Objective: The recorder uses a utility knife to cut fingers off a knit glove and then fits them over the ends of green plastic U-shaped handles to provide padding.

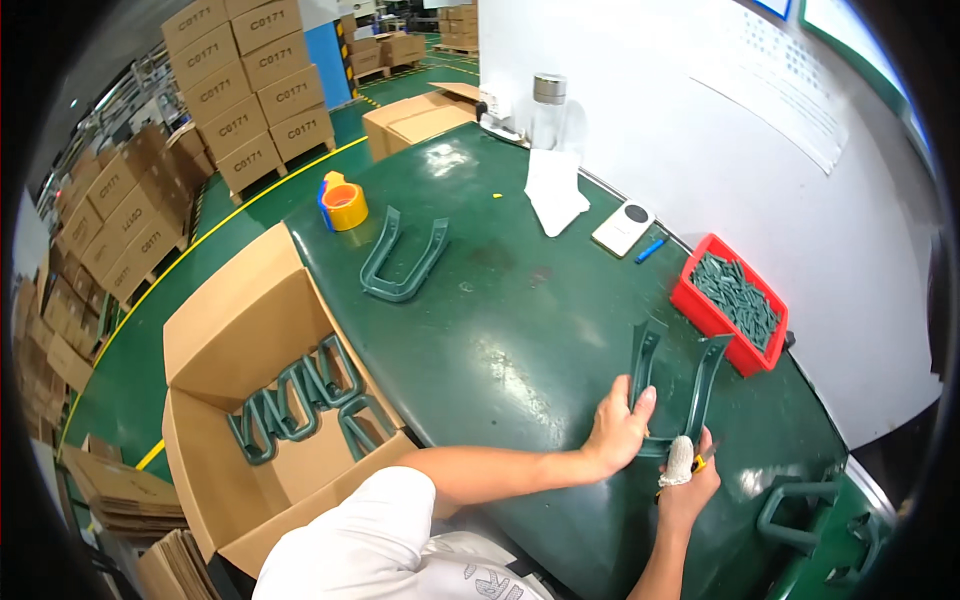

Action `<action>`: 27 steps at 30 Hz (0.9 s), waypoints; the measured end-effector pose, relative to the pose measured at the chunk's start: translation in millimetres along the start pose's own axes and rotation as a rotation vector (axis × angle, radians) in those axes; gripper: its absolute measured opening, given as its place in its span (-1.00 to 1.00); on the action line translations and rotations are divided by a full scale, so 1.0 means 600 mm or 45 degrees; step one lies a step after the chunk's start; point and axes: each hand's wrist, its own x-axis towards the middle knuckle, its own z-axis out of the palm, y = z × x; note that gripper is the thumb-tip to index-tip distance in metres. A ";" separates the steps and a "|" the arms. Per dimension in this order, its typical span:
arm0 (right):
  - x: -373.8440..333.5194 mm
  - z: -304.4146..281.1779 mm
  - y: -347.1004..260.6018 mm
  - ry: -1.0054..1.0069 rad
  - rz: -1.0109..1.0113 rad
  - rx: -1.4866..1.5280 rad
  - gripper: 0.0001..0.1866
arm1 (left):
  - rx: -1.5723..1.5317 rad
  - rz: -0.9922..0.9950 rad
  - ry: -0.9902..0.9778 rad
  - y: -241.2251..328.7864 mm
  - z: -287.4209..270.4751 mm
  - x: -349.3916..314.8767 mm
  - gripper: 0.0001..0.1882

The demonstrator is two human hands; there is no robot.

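A: What fills the frame, biggest first?

B: One dark green table [520, 300] runs across the centre. At lower left, just beside its edge, stands one open cardboard box [250, 400]. Stacked sealed cartons [250, 90] sit on pallets at upper left.

A: What is in the open box?

B: Green U-shaped plastic brackets [300, 395], lying jumbled and overlapping; I count about four or five, though the overlap makes the number uncertain.

A: Any other containers?

B: One red bin [730, 305] at right of centre, holding a heap of small dark green pieces [738, 290], too many to count.

A: And loose brackets on the table?

B: Two. One spare bracket [403, 258] lies flat at upper centre, well apart from the hands. The other, the held bracket [675, 385], is at lower right, just below the red bin. One more similar green part [795, 510] shows at the far lower right.

A: How does the held bracket look?

B: Dark green, U-shaped, two ribbed legs pointing up the frame, joined by a curved base nearest the person.

A: The hands?

B: The left hand [618, 428] grips the left leg, fingers wrapped over it. The right hand [688, 475], one finger in a white cot, is closed around a small yellow tool at the base.

A: Smaller things?

B: One yellow tape roll [344, 205], one white cloth [555, 190], one clear bottle [547, 110], one white device [623, 228], one blue pen [650, 248].
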 end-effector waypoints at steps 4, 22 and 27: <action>0.001 0.012 -0.006 0.044 -0.125 -0.105 -0.66 | -0.107 0.018 -0.015 0.008 -0.006 -0.015 -0.67; 0.040 -0.018 -0.011 -0.273 0.690 0.363 -0.78 | 0.155 0.829 -0.145 -0.018 -0.020 -0.006 -0.69; 0.016 -0.022 0.018 -0.292 0.817 0.742 -0.82 | 0.363 1.068 -0.007 -0.022 -0.003 -0.002 -0.60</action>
